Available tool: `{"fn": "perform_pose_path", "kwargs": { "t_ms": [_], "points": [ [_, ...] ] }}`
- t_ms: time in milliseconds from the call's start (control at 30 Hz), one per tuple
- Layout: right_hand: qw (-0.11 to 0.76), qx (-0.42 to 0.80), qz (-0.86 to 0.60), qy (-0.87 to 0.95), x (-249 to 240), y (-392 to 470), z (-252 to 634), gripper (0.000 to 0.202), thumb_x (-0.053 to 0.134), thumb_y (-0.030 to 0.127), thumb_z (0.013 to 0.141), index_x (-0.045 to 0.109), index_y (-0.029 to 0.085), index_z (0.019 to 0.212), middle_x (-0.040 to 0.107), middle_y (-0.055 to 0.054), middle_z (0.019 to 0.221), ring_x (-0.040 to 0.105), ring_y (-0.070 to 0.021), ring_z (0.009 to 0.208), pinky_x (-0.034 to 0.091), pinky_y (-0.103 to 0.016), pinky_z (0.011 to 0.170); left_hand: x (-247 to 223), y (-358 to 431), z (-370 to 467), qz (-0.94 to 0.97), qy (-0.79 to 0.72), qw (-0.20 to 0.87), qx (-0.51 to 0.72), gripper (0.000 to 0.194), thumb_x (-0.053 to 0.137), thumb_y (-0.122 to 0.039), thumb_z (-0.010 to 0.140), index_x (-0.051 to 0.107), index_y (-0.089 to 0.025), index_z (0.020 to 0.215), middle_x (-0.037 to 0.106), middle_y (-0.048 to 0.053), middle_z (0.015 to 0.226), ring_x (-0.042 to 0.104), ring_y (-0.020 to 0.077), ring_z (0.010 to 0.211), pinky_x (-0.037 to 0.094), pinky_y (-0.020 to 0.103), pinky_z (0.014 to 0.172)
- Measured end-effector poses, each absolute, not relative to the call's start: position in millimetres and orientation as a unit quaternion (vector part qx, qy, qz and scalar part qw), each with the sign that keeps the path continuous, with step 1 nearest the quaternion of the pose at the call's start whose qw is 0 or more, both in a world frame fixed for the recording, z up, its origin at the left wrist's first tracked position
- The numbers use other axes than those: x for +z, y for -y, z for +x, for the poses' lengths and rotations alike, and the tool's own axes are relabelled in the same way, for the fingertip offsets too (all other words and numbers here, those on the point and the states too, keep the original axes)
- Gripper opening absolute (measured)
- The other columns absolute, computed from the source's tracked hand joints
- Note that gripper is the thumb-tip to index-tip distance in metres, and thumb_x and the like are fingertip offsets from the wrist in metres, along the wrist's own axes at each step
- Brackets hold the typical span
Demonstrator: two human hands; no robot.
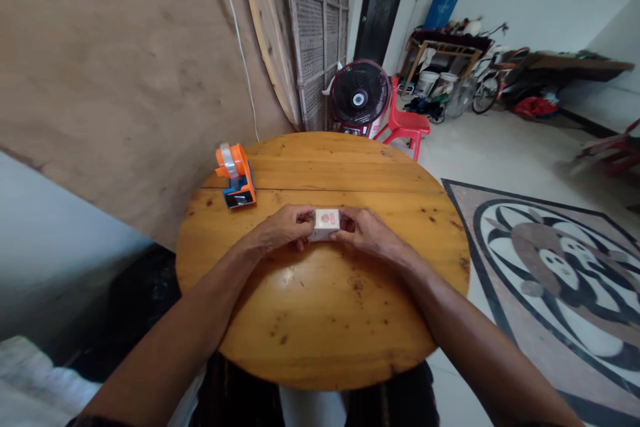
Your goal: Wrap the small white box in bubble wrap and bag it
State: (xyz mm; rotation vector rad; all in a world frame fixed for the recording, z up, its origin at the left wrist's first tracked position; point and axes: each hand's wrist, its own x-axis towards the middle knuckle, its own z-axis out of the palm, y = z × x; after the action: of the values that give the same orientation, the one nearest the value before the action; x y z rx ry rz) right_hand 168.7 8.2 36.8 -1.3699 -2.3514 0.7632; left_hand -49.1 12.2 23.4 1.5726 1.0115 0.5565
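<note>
A small white box (327, 220) with reddish print on its top is held between my two hands over the middle of the round wooden table (330, 307). My left hand (286, 225) grips the box's left end, fingers curled. At the opposite end, the thumb and fingers of my right hand (367, 230) close on it. Whether the box rests on the wood or is slightly raised, I cannot tell. An orange and blue tape dispenser (239, 177) with a roll of clear tape stands near the table's left edge, apart from both hands.
Beyond the table's far edge stand a dark red fan (359, 97) and a red plastic chair (406, 121). A brown wall panel (125, 67) borders the left side. Farther right are a bicycle (487, 87), a cluttered side table (445, 43) and a panda floor design (565, 273).
</note>
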Motion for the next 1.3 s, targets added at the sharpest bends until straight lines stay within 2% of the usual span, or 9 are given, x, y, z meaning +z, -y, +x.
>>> {"fn": "perform_pose_path", "kwargs": {
  "t_ms": [133, 233, 300, 500, 833, 967, 1100, 1167, 1300],
  "points": [
    [0.153, 0.265, -0.474, 0.826, 39.0, -8.5, 171.7, 0.032, 0.065, 0.035, 0.080, 0.064, 0.017, 0.106, 0.068, -0.003, 0.082, 0.057, -0.0140, 0.069, 0.037, -0.024, 0.061, 19.6, -14.5, -50.9, 0.652, -0.428, 0.575, 0.246, 0.045, 0.052, -0.019, 0.069, 0.061, -0.012, 0.113, 0.053, -0.004, 0.064, 0.053, 0.0066, 0.045, 0.045, 0.018, 0.045],
    [0.146, 0.270, -0.469, 0.828, 42.6, -9.8, 176.7, 0.047, 0.069, 0.039, 0.077, 0.060, 0.017, 0.118, 0.069, -0.003, 0.086, 0.059, -0.0149, 0.073, 0.039, -0.025, 0.064, 19.2, -15.4, -53.6, 0.610, -0.459, 0.575, 0.295, 0.061, 0.058, -0.025, 0.069, 0.051, -0.008, 0.127, 0.054, -0.004, 0.061, 0.052, 0.0091, 0.046, 0.047, 0.021, 0.044],
    [0.143, 0.270, -0.471, 0.828, 44.6, -10.2, 178.8, 0.053, 0.071, 0.040, 0.075, 0.057, 0.016, 0.121, 0.069, -0.003, 0.085, 0.059, -0.0151, 0.073, 0.039, -0.025, 0.065, 20.9, -15.3, -54.8, 0.588, -0.482, 0.568, 0.316, 0.064, 0.060, -0.027, 0.069, 0.049, -0.007, 0.129, 0.054, -0.003, 0.060, 0.053, 0.0100, 0.047, 0.048, 0.021, 0.044],
    [0.149, 0.241, -0.464, 0.839, 42.9, -7.7, 172.3, 0.029, 0.066, 0.033, 0.078, 0.065, 0.017, 0.102, 0.069, -0.004, 0.085, 0.059, -0.0149, 0.073, 0.038, -0.025, 0.065, 24.1, -14.0, -50.5, 0.641, -0.449, 0.573, 0.245, 0.036, 0.054, -0.022, 0.070, 0.065, -0.014, 0.103, 0.057, -0.003, 0.063, 0.055, 0.0081, 0.048, 0.050, 0.021, 0.050],
    [0.193, 0.198, -0.459, 0.844, 36.0, -11.7, 171.7, 0.026, 0.067, 0.037, 0.078, 0.066, 0.017, 0.095, 0.068, -0.003, 0.079, 0.057, -0.0148, 0.069, 0.038, -0.026, 0.066, 27.7, -11.5, -45.8, 0.633, -0.450, 0.553, 0.302, 0.034, 0.055, -0.023, 0.074, 0.066, -0.010, 0.104, 0.063, 0.002, 0.076, 0.057, 0.0079, 0.052, 0.050, 0.020, 0.051],
    [0.151, 0.226, -0.471, 0.839, 37.7, -12.3, 175.7, 0.036, 0.068, 0.039, 0.077, 0.065, 0.017, 0.105, 0.070, -0.004, 0.083, 0.060, -0.0158, 0.072, 0.040, -0.025, 0.065, 25.1, -12.3, -45.3, 0.622, -0.457, 0.569, 0.284, 0.044, 0.055, -0.020, 0.074, 0.061, -0.009, 0.116, 0.057, -0.002, 0.066, 0.052, 0.0077, 0.049, 0.049, 0.020, 0.047],
    [0.143, 0.253, -0.476, 0.830, 37.8, -15.8, 183.9, 0.061, 0.070, 0.046, 0.076, 0.055, 0.016, 0.127, 0.070, -0.005, 0.090, 0.062, -0.0167, 0.077, 0.042, -0.026, 0.069, 21.9, -14.4, -46.7, 0.579, -0.479, 0.577, 0.320, 0.065, 0.061, -0.023, 0.074, 0.045, -0.006, 0.134, 0.055, -0.003, 0.062, 0.054, 0.0105, 0.052, 0.048, 0.020, 0.045],
    [0.140, 0.255, -0.478, 0.828, 37.9, -16.7, 185.3, 0.062, 0.070, 0.047, 0.075, 0.055, 0.016, 0.127, 0.071, -0.005, 0.090, 0.063, -0.0170, 0.077, 0.043, -0.027, 0.070, 21.8, -14.9, -47.5, 0.588, -0.470, 0.581, 0.311, 0.057, 0.060, -0.024, 0.075, 0.051, -0.006, 0.129, 0.056, -0.002, 0.062, 0.054, 0.0099, 0.052, 0.048, 0.019, 0.046],
    [0.145, 0.242, -0.461, 0.841, 38.8, -14.4, 179.3, 0.039, 0.067, 0.041, 0.079, 0.065, 0.019, 0.110, 0.071, -0.005, 0.089, 0.062, -0.0170, 0.077, 0.042, -0.026, 0.068, 22.9, -14.0, -47.4, 0.626, -0.453, 0.567, 0.285, 0.037, 0.056, -0.026, 0.075, 0.064, -0.009, 0.107, 0.055, -0.002, 0.062, 0.050, 0.0080, 0.050, 0.047, 0.018, 0.046]
  ]
}}
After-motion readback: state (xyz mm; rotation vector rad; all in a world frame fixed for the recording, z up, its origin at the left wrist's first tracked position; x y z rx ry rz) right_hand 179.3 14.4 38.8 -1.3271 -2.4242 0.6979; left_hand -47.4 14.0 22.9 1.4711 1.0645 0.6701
